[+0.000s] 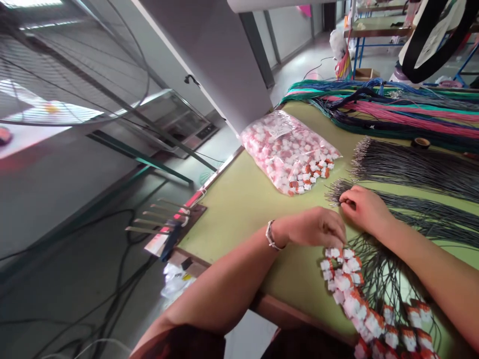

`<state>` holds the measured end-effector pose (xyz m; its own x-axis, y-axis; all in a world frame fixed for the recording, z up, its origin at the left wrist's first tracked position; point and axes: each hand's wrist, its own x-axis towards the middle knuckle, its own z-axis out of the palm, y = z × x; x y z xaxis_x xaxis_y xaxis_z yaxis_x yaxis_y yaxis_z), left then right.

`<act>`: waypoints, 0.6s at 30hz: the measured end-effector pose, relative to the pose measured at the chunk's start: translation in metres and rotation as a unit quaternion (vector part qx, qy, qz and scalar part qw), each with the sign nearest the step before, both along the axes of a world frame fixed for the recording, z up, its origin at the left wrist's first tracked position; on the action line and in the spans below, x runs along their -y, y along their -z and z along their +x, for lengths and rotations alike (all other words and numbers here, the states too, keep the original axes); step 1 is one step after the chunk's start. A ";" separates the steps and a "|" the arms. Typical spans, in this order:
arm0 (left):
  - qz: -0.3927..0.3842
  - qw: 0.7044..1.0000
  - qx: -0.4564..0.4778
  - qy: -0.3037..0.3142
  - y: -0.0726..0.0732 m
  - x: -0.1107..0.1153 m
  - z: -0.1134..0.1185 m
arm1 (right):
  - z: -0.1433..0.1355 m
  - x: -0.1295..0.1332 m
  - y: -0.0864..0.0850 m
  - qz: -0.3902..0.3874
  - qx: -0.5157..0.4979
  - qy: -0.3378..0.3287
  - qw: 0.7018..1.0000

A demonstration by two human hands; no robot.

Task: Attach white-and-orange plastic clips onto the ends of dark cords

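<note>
My left hand (318, 228), with a bracelet at its wrist, is closed just above a pile of white and orange connectors (354, 289) on black wires. What its fingertips hold is too small to make out. To its right, my right hand (362, 205) pinches at the tips of a bundle of thin black wires (415, 204). Black wires (389, 269) run from the connectors beneath my right forearm. Beyond my hands lies a clear plastic bag (284, 144) full of white and orange connectors, some of them showing at its near corner.
A thicker black wire bundle (411, 162) and a tape roll (420, 143) lie farther back on the green table (228, 204). Behind them stretch blue, green and pink cables (392, 112). A pronged metal rack (172, 224) is at the left edge. A fan cage (75, 65) stands at upper left.
</note>
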<state>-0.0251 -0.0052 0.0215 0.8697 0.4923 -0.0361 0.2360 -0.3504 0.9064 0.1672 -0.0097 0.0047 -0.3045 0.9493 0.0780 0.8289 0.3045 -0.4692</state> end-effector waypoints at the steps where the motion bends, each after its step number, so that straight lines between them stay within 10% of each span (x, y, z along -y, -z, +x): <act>1: 0.061 0.996 0.006 -0.060 -0.001 -0.002 -0.002 | -0.003 0.001 0.000 0.012 0.047 0.003 0.999; 5: 0.305 0.852 -0.101 -0.413 0.003 -0.018 -0.012 | -0.013 0.006 -0.001 0.032 0.143 -0.027 0.989; 10: 0.339 0.807 -0.289 -0.388 0.006 -0.031 -0.011 | -0.013 0.004 0.000 0.026 0.167 -0.053 0.984; 18: 0.330 0.821 -0.272 -0.379 0.008 -0.032 -0.010 | -0.008 0.003 -0.006 0.005 0.179 -0.046 0.983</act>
